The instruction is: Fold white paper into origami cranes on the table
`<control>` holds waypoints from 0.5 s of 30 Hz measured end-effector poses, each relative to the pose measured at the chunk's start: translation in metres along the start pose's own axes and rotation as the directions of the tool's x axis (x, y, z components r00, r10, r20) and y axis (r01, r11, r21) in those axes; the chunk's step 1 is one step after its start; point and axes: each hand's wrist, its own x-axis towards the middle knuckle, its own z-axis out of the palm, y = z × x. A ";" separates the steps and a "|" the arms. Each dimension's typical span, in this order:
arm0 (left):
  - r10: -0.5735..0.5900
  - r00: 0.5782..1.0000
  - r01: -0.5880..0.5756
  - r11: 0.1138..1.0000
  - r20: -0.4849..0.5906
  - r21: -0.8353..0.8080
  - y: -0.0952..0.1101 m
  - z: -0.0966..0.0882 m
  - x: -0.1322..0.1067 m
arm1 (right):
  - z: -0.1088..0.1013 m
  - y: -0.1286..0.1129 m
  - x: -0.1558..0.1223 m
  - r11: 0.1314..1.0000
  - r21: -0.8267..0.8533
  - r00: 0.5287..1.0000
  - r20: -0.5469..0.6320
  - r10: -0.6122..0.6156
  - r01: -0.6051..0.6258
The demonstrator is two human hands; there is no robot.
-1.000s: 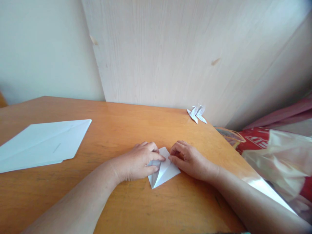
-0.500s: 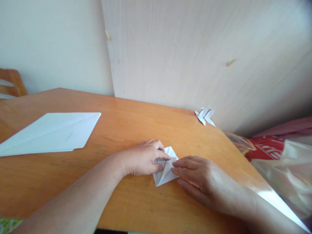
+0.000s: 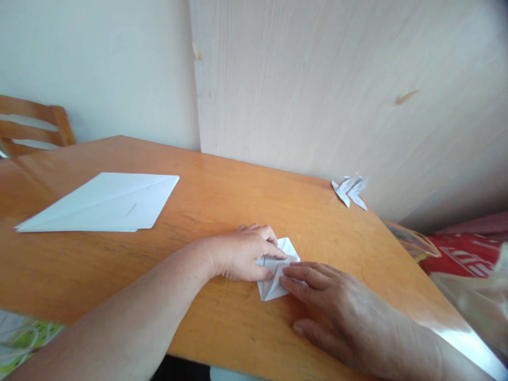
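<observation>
A small piece of white folded paper (image 3: 282,248) lies on the wooden table between my hands, with crease lines meeting near its lower corner. My left hand (image 3: 254,254) holds its left side against the tabletop, thumb and index finger bent over it. My right hand (image 3: 329,296) rests across the right part of the paper with fingers stretched out and the thumb spread away on the wood. Its fingertips touch the paper near the middle crease, hiding the right edge.
On the wooden table (image 3: 238,196), a large folded white sheet (image 3: 107,203) lies to the left. Folded paper pieces (image 3: 349,191) stand near the far right edge by the wall panel (image 3: 297,79). Bags (image 3: 464,256) sit beyond the right edge; a wooden chair (image 3: 39,124) is at far left.
The view has shifted, so everything appears moved to the right. My right hand's fingers have moved further over the paper, and its thumb has spread away from them.
</observation>
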 end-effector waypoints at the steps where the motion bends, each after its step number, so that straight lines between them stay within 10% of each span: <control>1: -0.005 1.000 0.005 1.000 -0.001 0.003 0.001 0.000 0.000 | 0.001 0.001 -0.001 1.000 -0.002 1.000 -0.002 0.001 -0.001; 15: -0.027 1.000 0.027 0.999 0.006 -0.027 0.006 -0.004 0.000 | 0.005 -0.001 -0.005 0.999 -0.035 0.998 -0.058 -0.008 0.006</control>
